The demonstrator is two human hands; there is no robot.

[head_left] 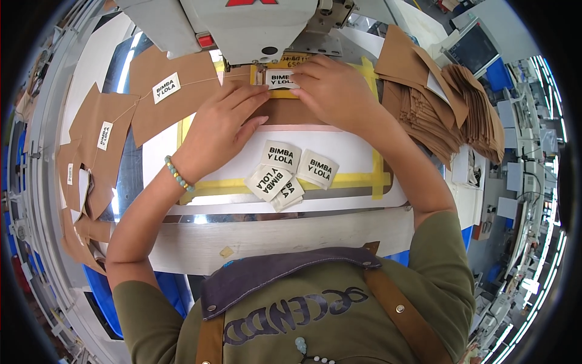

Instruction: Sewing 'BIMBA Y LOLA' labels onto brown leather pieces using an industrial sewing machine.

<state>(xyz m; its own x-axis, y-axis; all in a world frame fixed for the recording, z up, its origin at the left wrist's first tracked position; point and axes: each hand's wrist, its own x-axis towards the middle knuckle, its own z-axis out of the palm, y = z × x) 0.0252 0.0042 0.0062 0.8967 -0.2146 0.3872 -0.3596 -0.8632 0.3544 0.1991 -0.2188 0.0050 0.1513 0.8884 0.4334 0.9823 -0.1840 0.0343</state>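
Note:
Under the sewing machine head, a white fabric label (277,79) with dark lettering lies in a yellow-edged frame (282,94) over brown material (291,113). My left hand (227,115) reaches to the frame's left side, its fingers stretched out and the thumb apart. My right hand (336,91) rests on the label's right end, with fingers and thumb spread and partly covering it. Whether its fingertips pinch the label's edge is hard to see. Nearer me, several loose labels (282,153) lie overlapping on the white board (224,155).
The sewing machine head (248,30) hangs just beyond my hands. At left, brown pieces with sewn labels (173,91) trail over the table, joined by thread. Stacked brown pieces (418,118) stand at right. Yellow tape (351,180) marks the board; a screen (471,48) stands at far right.

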